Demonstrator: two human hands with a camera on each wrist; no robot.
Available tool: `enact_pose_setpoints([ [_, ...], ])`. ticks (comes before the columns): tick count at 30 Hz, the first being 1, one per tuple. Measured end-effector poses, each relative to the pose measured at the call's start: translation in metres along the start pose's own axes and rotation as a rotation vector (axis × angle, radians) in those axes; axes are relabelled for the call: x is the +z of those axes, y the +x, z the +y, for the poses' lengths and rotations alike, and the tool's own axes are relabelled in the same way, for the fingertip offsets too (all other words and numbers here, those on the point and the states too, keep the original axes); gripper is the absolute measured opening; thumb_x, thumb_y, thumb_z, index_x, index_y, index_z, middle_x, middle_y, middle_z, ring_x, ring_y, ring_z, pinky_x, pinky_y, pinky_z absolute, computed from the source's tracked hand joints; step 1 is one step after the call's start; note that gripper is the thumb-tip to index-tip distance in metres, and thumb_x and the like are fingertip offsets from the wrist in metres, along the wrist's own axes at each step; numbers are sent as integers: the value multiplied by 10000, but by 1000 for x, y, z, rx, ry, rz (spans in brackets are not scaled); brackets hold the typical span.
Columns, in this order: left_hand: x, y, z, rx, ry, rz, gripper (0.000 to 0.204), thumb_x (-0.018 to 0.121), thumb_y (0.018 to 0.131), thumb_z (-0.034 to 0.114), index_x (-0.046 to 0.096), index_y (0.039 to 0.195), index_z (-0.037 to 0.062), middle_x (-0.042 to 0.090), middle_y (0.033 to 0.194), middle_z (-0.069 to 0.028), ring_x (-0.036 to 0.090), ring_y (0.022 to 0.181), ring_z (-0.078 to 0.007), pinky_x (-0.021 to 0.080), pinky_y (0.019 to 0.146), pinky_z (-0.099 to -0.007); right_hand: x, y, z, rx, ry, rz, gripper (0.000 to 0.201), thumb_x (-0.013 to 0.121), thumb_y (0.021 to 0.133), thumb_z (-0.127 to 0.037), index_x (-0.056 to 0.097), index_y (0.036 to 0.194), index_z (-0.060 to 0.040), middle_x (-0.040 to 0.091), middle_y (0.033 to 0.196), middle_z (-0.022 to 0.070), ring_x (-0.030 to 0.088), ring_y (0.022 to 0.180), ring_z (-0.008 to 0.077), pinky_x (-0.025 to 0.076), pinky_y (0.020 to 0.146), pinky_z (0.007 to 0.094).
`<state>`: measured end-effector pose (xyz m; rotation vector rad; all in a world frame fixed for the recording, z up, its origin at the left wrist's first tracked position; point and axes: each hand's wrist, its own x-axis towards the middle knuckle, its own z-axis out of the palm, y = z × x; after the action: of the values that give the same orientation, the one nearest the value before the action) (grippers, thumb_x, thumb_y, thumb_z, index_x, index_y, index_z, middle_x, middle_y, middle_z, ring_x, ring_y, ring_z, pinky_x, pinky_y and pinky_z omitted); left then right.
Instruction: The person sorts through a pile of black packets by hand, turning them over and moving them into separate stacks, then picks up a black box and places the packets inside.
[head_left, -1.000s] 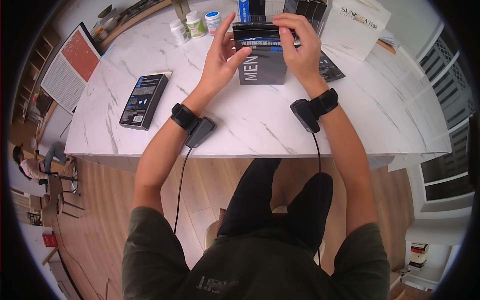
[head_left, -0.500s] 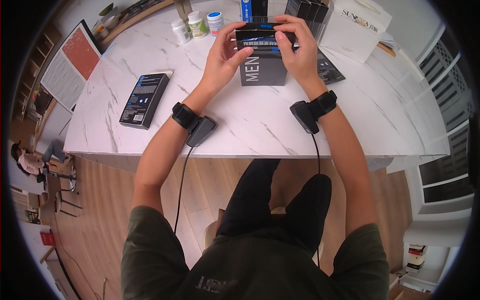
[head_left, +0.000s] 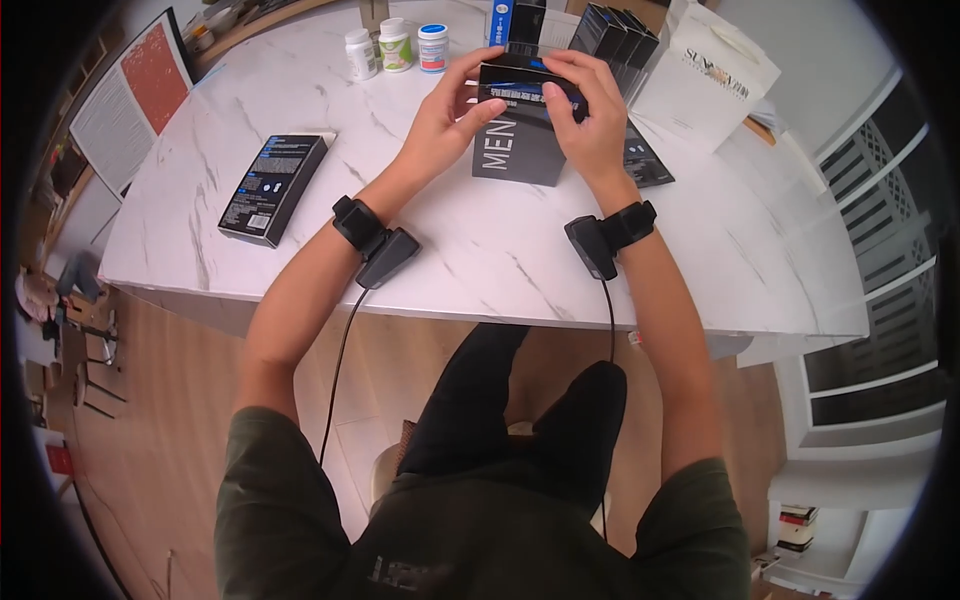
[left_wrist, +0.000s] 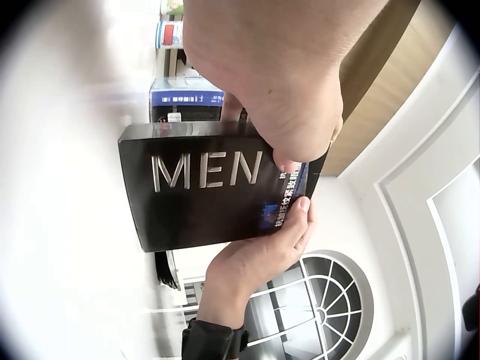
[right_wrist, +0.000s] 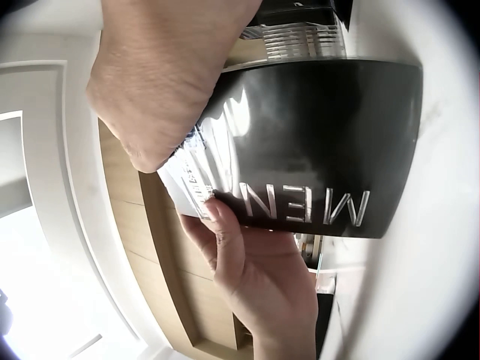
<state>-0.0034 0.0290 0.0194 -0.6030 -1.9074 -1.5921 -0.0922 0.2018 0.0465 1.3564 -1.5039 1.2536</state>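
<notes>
A black box (head_left: 518, 152) with silver "MEN" lettering stands upright on the marble-patterned table, its top flap (head_left: 520, 74) folded over toward the front. My left hand (head_left: 447, 118) grips its left upper edge, thumb on the front face and fingers behind. At the upper right, my right hand (head_left: 592, 118) pinches the box, with the thumb on the front panel and the fingers over the top. In the left wrist view the right thumb (left_wrist: 301, 204) presses beside the printed strip near the flap. Much of the box's back is hidden.
Another black box (head_left: 273, 188) lies at the left. Small bottles (head_left: 396, 46) stand at the back, near a blue box (head_left: 499, 22). Several dark boxes (head_left: 612, 38) and a white paper bag (head_left: 708, 75) are at the back right. A flat black packet (head_left: 646, 160) lies behind my right hand.
The box's top flap has come down, and my raised left fingers have lowered onto the box. The head view has shifted slightly. Both hands stay at the box's top.
</notes>
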Motion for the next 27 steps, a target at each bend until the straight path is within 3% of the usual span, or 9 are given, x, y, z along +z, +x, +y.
enact_pose_setpoints([
  [4, 1, -2, 7, -38, 92, 4, 619, 563, 924, 148, 246, 1455, 123, 383, 1376, -150, 456, 1225, -248, 406, 980, -350, -2, 3, 2, -5, -14, -8, 201, 628, 805, -56, 664, 1001, -29, 631, 1028, 108, 621, 913, 244, 492, 788, 305],
  [7, -6, -1, -4, 204, 687, 91, 640, 549, 929, 233, 217, 1468, 135, 298, 1440, -204, 348, 1316, -342, 315, 1060, -398, -4, 7, -4, -4, -29, -38, 207, 619, 810, -45, 664, 1012, -24, 637, 1023, 120, 625, 907, 252, 490, 792, 307],
  [8, -8, -2, -1, 163, 718, 96, 601, 516, 936, 300, 259, 1455, 141, 232, 1462, -250, 266, 1341, -405, 250, 1094, -415, -4, 7, -5, -4, -32, -52, 208, 618, 812, -45, 663, 1014, -23, 637, 1025, 122, 625, 908, 256, 488, 796, 307],
  [10, -15, -1, -5, 160, 788, 86, 566, 498, 943, 320, 297, 1440, 138, 223, 1465, -256, 273, 1337, -412, 260, 1089, -415, -9, 10, 2, -46, -75, -124, 249, 609, 823, -44, 651, 1068, -26, 627, 1073, 126, 623, 928, 232, 511, 756, 286],
  [12, -17, -2, -10, 139, 791, 108, 508, 474, 951, 346, 377, 1399, 127, 217, 1463, -269, 292, 1321, -426, 277, 1076, -423, -17, 17, -5, 102, 40, -246, 278, 601, 833, -45, 637, 1108, -32, 617, 1106, 120, 616, 948, 206, 529, 713, 264],
  [15, -19, -4, -19, 151, 854, 100, 516, 539, 915, 361, 436, 1340, 87, 317, 1381, -312, 383, 1240, -445, 336, 1013, -479, -34, 28, -12, 197, 80, -440, 356, 590, 844, -43, 603, 1200, -63, 596, 1159, 110, 596, 983, 168, 551, 648, 231],
  [17, -17, -5, -20, 105, 851, 108, 523, 499, 926, 410, 446, 1331, 83, 297, 1398, -298, 353, 1273, -434, 297, 1024, -555, -43, 36, -22, 232, 67, -541, 377, 589, 844, -42, 596, 1219, -77, 592, 1165, 112, 589, 993, 169, 555, 652, 236],
  [21, -14, -12, -22, -1, 932, 98, 565, 487, 922, 439, 412, 1355, 84, 233, 1435, -283, 269, 1327, -428, 243, 1039, -610, -51, 32, -21, 489, 73, -613, 433, 610, 849, -67, 561, 1277, -102, 634, 1147, 87, 616, 801, 103, 510, 681, 224],
  [27, -8, -22, -36, -283, 1071, -50, 633, 485, 912, 451, 326, 1415, 101, 183, 1473, -257, 147, 1386, -411, 180, 1054, -642, -90, 55, -9, 439, -90, -626, 376, 601, 859, -91, 608, 1234, -116, 630, 870, -5, 447, 610, 15, 383, 565, 164],
])
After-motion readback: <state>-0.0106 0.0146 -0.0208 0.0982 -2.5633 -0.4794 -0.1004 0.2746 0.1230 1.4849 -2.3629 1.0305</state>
